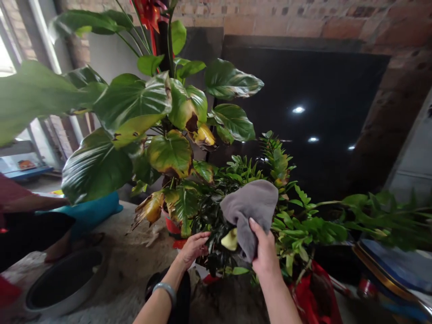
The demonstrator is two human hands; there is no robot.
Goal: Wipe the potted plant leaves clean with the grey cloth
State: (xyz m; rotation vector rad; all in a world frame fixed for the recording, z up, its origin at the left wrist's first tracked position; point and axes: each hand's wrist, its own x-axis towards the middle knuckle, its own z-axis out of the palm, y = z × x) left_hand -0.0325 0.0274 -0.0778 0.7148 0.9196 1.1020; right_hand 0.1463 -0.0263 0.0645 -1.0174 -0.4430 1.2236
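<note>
My right hand (265,252) is closed on a grey cloth (251,207) and presses it over the top of a small dark-leaved potted plant (216,243). My left hand (194,247) reaches into that plant's foliage at its left side, fingers curled on a leaf or stem. A yellowish leaf (231,240) shows just under the cloth. A bangle (165,290) sits on my left wrist.
A tall plant with big green and yellowing leaves (135,112) stands behind in a red pot (172,227). A feathery green plant (303,220) spreads right, above red wrapping (317,297). An empty grey basin (64,283) lies at left. A seated person (27,225) is at far left.
</note>
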